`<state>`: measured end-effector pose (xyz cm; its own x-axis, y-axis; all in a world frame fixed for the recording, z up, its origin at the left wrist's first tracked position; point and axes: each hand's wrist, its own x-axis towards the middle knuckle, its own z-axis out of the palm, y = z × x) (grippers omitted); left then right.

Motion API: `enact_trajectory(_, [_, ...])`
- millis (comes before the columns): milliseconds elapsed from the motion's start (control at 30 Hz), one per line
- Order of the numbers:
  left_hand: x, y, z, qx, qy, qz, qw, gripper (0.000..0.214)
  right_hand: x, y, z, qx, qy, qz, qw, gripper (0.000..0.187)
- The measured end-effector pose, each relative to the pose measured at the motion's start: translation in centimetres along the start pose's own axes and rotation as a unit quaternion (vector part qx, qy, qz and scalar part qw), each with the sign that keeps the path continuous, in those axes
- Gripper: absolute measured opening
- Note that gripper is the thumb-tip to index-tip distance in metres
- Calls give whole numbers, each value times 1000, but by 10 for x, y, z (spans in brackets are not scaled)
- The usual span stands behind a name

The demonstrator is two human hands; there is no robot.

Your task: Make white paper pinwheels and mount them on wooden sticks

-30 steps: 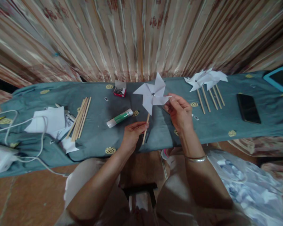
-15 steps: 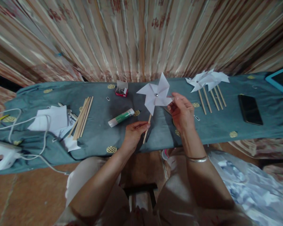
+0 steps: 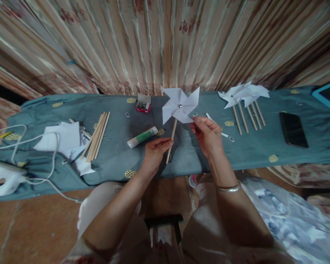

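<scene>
A white paper pinwheel (image 3: 179, 106) with a metal pin at its centre sits on top of a thin wooden stick (image 3: 171, 140). My left hand (image 3: 154, 153) pinches that stick near its lower end and holds it upright over the teal cloth-covered table (image 3: 118, 154). My right hand (image 3: 207, 134) is raised just right of the pinwheel, fingers curled, with the fingertips touching the lower right blade.
A glue stick (image 3: 142, 137) and a small red box of pins (image 3: 143, 105) lie left of the pinwheel. Further left are loose wooden sticks (image 3: 96, 136), white paper pieces (image 3: 63, 137) and a white cable. Finished pinwheels (image 3: 243, 96), a black phone (image 3: 293, 129) and a blue tablet lie right.
The pinwheel's blades have turned round the pin, and the pinwheel now stands a little higher. My right hand has dropped slightly along the blade edge. The left hand keeps its grip.
</scene>
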<state>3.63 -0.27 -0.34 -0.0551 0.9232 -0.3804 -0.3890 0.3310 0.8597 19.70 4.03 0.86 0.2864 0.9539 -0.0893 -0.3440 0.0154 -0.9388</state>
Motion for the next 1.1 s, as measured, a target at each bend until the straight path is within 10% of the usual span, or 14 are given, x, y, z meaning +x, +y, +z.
enact_trajectory(933, [4, 1, -1, -10, -2, 18, 1000, 26, -24, 9, 18, -95, -121, 12, 988, 28])
enact_trajectory(1100, [4, 1, -2, -1, 0, 12, 1000, 30, -18, 0, 9, -137, -66, -30, 988, 38])
